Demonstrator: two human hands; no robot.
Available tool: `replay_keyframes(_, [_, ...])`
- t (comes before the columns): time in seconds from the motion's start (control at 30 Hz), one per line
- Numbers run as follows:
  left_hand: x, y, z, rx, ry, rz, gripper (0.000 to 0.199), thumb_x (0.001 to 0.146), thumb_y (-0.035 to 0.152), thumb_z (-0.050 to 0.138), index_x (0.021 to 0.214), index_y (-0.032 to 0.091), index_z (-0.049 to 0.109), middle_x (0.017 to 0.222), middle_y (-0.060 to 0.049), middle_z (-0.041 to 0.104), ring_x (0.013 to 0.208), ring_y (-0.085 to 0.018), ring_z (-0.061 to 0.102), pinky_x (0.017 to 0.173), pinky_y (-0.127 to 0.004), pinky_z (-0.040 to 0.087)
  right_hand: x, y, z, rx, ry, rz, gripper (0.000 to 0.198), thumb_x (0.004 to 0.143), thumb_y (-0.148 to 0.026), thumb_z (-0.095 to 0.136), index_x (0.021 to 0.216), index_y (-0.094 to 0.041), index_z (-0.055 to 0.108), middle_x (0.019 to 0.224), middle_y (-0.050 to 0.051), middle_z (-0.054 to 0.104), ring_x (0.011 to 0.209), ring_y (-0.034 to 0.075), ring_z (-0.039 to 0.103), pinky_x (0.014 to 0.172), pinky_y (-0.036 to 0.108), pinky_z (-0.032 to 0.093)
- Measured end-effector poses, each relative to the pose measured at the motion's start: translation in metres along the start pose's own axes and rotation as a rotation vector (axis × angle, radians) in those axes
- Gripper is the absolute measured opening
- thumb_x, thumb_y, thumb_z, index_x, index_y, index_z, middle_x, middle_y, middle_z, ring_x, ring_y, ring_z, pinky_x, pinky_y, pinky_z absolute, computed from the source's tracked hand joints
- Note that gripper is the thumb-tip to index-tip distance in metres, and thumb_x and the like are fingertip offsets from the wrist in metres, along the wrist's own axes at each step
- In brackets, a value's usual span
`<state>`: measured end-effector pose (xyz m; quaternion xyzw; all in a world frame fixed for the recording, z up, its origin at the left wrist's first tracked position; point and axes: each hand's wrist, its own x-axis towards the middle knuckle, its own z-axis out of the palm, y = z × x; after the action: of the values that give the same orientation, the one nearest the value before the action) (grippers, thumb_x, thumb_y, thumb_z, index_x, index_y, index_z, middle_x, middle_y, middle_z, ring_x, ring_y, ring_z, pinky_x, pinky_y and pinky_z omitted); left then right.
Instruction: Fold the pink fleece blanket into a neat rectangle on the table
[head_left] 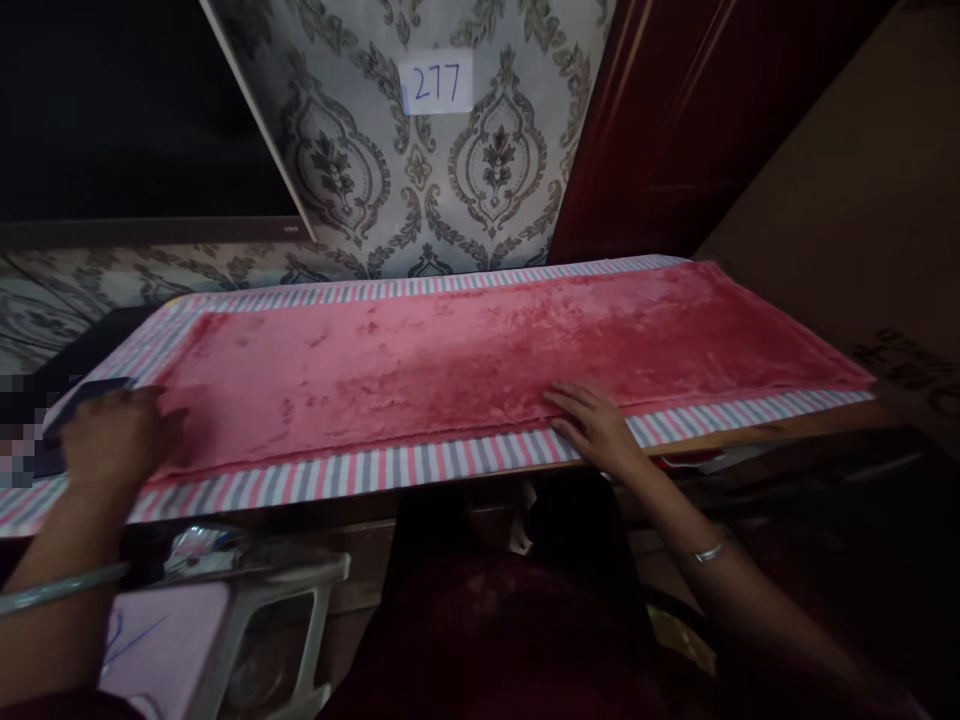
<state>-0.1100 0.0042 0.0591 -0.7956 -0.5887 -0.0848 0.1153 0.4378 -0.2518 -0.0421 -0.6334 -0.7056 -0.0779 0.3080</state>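
A long pink plush cloth (420,370) lies spread over a striped sheet (450,458) on the table. My left hand (120,435) is at the cloth's left end, its thumb and fingers apart and a little blurred. Just behind that hand is a dark flat object (97,392), partly hidden by it. My right hand (596,425) rests on the near edge of the cloth, right of the middle, fingers stretched out and holding nothing. The cloth lies mostly flat, with darker brushed patches in its pile.
A dark screen (142,110) stands at the back left before patterned wallpaper bearing a paper marked 277 (437,82). Dark red wooden panelling (660,120) and a large cardboard surface (840,210) border the right. Below the table's left side is a pale plastic stool (322,610).
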Motion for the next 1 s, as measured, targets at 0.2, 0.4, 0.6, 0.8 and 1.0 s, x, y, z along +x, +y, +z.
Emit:
replay_keyframes(0.2, [0.006, 0.169, 0.009, -0.162, -0.021, 0.474, 0.057, 0.096, 0.041, 0.036, 0.144, 0.012, 0.050, 0.155, -0.016, 0.044, 0.145, -0.030, 0.037, 0.117, -0.047, 0.030, -0.005, 0.033, -0.016, -0.233, 0.087, 0.245, 0.052, 0.100, -0.043, 0.044, 0.147, -0.022, 0.050, 0.151, 0.014, 0.049, 0.140, 0.033, 0.044, 0.113, 0.057, 0.036])
replay_keyframes(0.4, [-0.010, 0.237, 0.037, -0.181, -0.106, 0.504, 0.060, 0.096, 0.043, 0.038, 0.150, 0.018, 0.045, 0.162, -0.015, 0.033, 0.151, -0.037, 0.025, 0.116, -0.063, 0.025, -0.030, 0.047, -0.017, -0.310, -0.070, 0.331, 0.053, 0.099, -0.040, 0.047, 0.150, -0.027, 0.046, 0.157, 0.011, 0.042, 0.147, 0.032, 0.035, 0.115, 0.061, 0.030])
replay_keyframes(0.6, [-0.008, 0.228, 0.051, -0.189, -0.095, 0.509, 0.058, 0.096, 0.041, 0.037, 0.148, 0.019, 0.049, 0.162, -0.013, 0.034, 0.151, -0.035, 0.026, 0.118, -0.060, 0.026, -0.033, 0.063, -0.022, -0.229, 0.018, 0.316, 0.043, 0.099, -0.033, 0.047, 0.139, -0.024, 0.059, 0.146, 0.013, 0.056, 0.139, 0.030, 0.046, 0.113, 0.060, 0.033])
replay_keyframes(0.8, [-0.005, 0.228, 0.052, -0.230, -0.058, 0.494, 0.057, 0.097, 0.042, 0.032, 0.146, 0.019, 0.052, 0.160, -0.012, 0.038, 0.149, -0.036, 0.029, 0.117, -0.060, 0.030, -0.040, 0.103, -0.053, -0.305, 0.128, 0.346, 0.039, 0.091, -0.018, 0.051, 0.127, -0.022, 0.068, 0.130, 0.012, 0.067, 0.125, 0.029, 0.057, 0.105, 0.052, 0.044])
replay_keyframes(1.0, [-0.004, 0.231, 0.052, -0.246, -0.050, 0.480, 0.058, 0.096, 0.044, 0.033, 0.143, 0.018, 0.054, 0.158, -0.013, 0.041, 0.149, -0.036, 0.031, 0.116, -0.060, 0.031, -0.033, 0.102, -0.071, -0.370, -0.033, 0.318, 0.035, 0.097, -0.022, 0.051, 0.127, -0.024, 0.069, 0.136, 0.011, 0.064, 0.118, 0.030, 0.058, 0.093, 0.048, 0.046])
